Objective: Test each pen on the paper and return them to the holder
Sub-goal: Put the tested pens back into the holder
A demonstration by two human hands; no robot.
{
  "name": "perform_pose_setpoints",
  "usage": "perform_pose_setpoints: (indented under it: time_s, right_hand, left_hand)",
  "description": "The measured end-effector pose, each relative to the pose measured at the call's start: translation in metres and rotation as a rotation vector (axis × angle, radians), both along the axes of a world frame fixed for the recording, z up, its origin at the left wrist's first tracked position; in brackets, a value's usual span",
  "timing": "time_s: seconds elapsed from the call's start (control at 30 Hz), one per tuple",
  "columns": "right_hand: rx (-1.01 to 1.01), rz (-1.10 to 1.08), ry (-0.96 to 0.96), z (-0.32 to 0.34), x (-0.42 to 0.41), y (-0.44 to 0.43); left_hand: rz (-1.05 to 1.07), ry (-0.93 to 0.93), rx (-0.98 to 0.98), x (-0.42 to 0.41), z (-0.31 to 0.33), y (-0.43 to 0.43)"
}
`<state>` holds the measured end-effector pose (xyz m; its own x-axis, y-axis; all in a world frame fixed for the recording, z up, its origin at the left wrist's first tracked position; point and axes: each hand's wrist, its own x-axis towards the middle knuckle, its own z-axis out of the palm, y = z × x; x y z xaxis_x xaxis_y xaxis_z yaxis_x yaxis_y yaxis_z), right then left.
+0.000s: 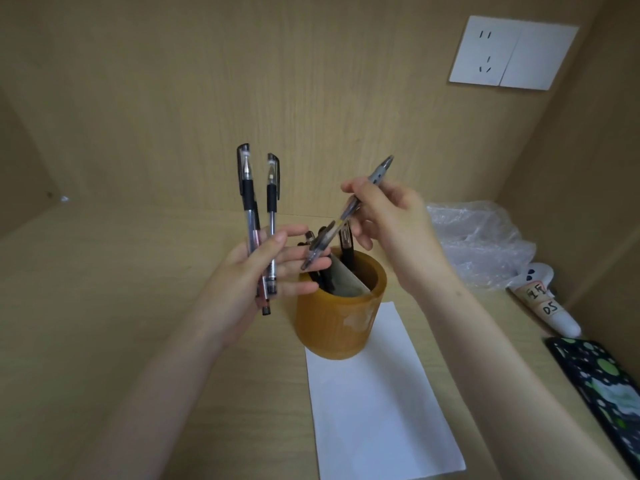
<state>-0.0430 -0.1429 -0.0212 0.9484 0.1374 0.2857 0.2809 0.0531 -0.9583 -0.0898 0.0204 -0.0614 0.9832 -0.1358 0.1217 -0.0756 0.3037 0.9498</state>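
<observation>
Left hand point(249, 282): grasping. The thumb presses 2 capped pens point(272, 202) against the palm side of the fingers, which are extended and only slightly curled. Both pens stand nearly upright, caps uppermost, side by side and rising well above the hand. A reddish section shows low in the same grasp; whether it belongs to a 3rd pen cannot be told.

Right hand point(391, 223): grasping. Thumb and fingers pinch 1 grey-gripped pen point(329, 233) around mid-barrel. It is tilted, its grip end pointing up and to the right above the knuckles. Its lower end lies just beside the left fingertips, above the holder's rim. Contact between that end and the left fingers cannot be confirmed.

Holder point(332, 323): amber, round, upright on the desk point(104, 289), directly below both hands. A divider crosses its inside, and several dark pens point(347, 251) stand in it.

Paper point(374, 410): 1 white sheet, flat on the desk, its far edge under the holder's base.

Other items: a crumpled clear plastic bag point(481, 237) to the right, a white labelled tube point(554, 313) near it, a green-patterned phone point(602, 386) at the right edge, and a wall socket point(485, 53) on the back panel
</observation>
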Motion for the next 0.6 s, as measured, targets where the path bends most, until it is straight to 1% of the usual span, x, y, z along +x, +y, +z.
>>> perform_pose_setpoints:
  time_s: [0.17, 0.3, 0.33, 0.4, 0.47, 0.53, 0.6]
  right_hand:
    - [-0.075, -0.083, -0.126, -0.001, 0.001, -0.003]
    - [-0.060, -0.096, -0.183, 0.001, 0.004, -0.008]
    - [-0.117, -0.113, -0.184, 0.001, 0.005, -0.009]
    - [-0.366, -0.122, -0.206, -0.003, 0.004, -0.009]
    - [-0.590, -0.061, -0.213, -0.010, 0.002, -0.007]
    - [-0.689, -0.003, -0.202, -0.015, 0.000, -0.006]
    - [-0.710, -0.030, -0.185, -0.015, 0.001, -0.007]
  left_hand:
    - [0.019, 0.011, -0.032, 0.001, -0.004, 0.002]
    - [0.056, 0.034, -0.032, 0.005, -0.007, 0.006]
    - [0.063, 0.037, -0.020, 0.005, -0.007, 0.007]
    - [0.060, 0.041, -0.011, 0.004, -0.007, 0.008]
    - [0.044, 0.046, -0.016, 0.005, -0.007, 0.006]
    - [0.030, 0.040, -0.013, 0.005, -0.007, 0.004]
    - [0.014, 0.025, -0.007, 0.004, -0.006, 0.002]
